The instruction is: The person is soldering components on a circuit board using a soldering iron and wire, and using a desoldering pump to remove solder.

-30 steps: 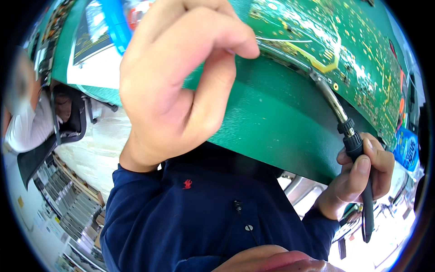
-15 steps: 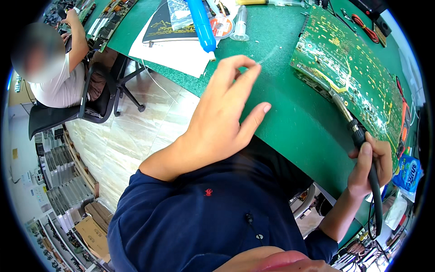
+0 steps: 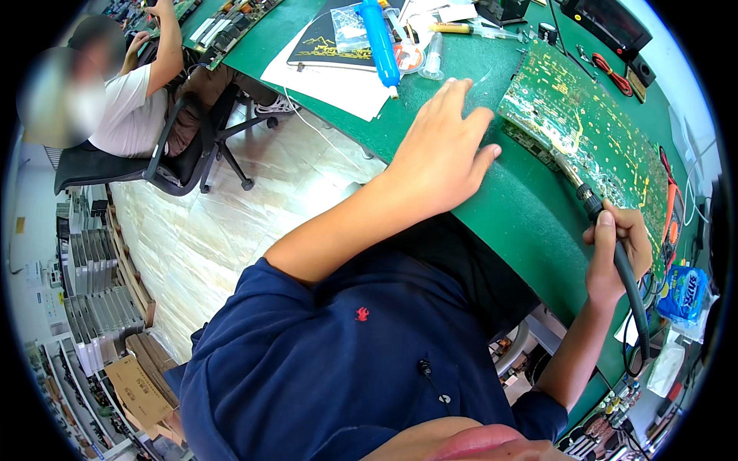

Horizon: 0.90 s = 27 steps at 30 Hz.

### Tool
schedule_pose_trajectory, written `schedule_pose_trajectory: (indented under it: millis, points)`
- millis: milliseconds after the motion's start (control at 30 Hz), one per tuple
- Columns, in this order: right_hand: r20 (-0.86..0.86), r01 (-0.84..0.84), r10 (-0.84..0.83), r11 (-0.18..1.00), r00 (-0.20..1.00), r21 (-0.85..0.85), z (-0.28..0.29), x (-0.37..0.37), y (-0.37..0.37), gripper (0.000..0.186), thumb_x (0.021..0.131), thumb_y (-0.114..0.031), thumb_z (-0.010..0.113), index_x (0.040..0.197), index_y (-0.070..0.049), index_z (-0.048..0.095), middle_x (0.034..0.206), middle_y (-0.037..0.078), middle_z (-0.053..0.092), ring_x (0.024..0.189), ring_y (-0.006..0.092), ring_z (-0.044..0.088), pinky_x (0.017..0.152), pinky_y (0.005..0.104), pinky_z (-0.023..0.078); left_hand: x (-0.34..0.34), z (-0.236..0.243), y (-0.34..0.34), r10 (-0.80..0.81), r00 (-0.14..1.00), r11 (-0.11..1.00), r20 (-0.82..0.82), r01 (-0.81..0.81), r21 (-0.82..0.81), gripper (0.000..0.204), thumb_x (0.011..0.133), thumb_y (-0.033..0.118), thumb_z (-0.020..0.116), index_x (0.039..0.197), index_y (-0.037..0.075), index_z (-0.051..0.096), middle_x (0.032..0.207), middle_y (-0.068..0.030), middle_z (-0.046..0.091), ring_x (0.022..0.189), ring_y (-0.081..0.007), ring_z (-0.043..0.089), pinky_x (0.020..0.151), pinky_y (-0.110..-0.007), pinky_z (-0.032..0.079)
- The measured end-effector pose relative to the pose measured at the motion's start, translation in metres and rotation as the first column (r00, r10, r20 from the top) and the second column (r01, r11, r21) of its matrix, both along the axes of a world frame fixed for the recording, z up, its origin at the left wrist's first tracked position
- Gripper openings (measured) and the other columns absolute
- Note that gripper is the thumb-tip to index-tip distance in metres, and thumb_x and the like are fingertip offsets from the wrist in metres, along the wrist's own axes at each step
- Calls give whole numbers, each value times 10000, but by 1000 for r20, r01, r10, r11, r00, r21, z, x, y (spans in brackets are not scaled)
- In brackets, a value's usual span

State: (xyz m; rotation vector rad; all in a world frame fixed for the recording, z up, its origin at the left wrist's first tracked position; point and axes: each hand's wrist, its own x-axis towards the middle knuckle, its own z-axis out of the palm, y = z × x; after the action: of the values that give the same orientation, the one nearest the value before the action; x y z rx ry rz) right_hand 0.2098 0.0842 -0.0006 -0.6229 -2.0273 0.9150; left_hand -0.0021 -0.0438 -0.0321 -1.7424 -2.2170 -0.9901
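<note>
My right hand (image 3: 617,250) is closed around the black handle of a soldering iron (image 3: 588,198) with a metal barrel. Its tip end lies over the near left edge of a large green circuit board (image 3: 584,127), though whether it touches cannot be told. The board has gold traces and a glossy patch near that end. Above the green bench mat, left of the board, my left hand (image 3: 442,150) is empty with its fingers apart. Just beyond those fingers lie a clear syringe (image 3: 433,60) and a blue tube (image 3: 380,48) with a pale tip.
A black notebook (image 3: 311,48) and white paper (image 3: 338,92) lie at the bench's left edge, by a round reel (image 3: 407,57). Red leads (image 3: 613,75) and a blue packet (image 3: 683,293) are right. A person (image 3: 131,107) sits on a black chair (image 3: 181,165) far left.
The whole view has shifted, with the bench items appearing farther right. My left hand has reached farther over the bench toward the board. My right hand still holds the soldering iron over the board's edge.
</note>
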Motion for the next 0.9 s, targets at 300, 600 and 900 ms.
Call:
schedule_pose_trajectory:
  millis: [300, 600, 900]
  points:
    - [12, 20, -19, 999, 1000, -50, 2, 4, 0, 57, 829, 9, 543, 842, 51, 580, 569, 27, 528, 509, 44, 490, 487, 177, 353, -92, 54, -25, 202, 979, 950, -42, -185, 252, 164, 856, 186, 563, 915, 42, 615, 784, -123, 632, 708, -287, 608, 644, -362, 474]
    - [-1, 25, -25, 1000, 1000, -18, 3, 0, -1, 37, 797, -1, 562, 769, 24, 568, 506, 37, 545, 470, 42, 500, 475, 182, 368, -201, 37, 37, 535, 824, 735, -186, -563, -378, 628, 798, 592, 524, 832, -26, 633, 783, -180, 643, 731, -321, 637, 672, -396, 489]
    - [-21, 5, -5, 1000, 1000, 12, 3, 0, 0, 38, 793, 7, 562, 764, 31, 567, 498, 37, 535, 452, 40, 483, 459, 182, 357, -218, 39, 53, 519, 854, 764, 29, -448, -464, 550, 738, 544, 633, 675, -2, 615, 628, -124, 613, 525, -223, 618, 502, -320, 494]
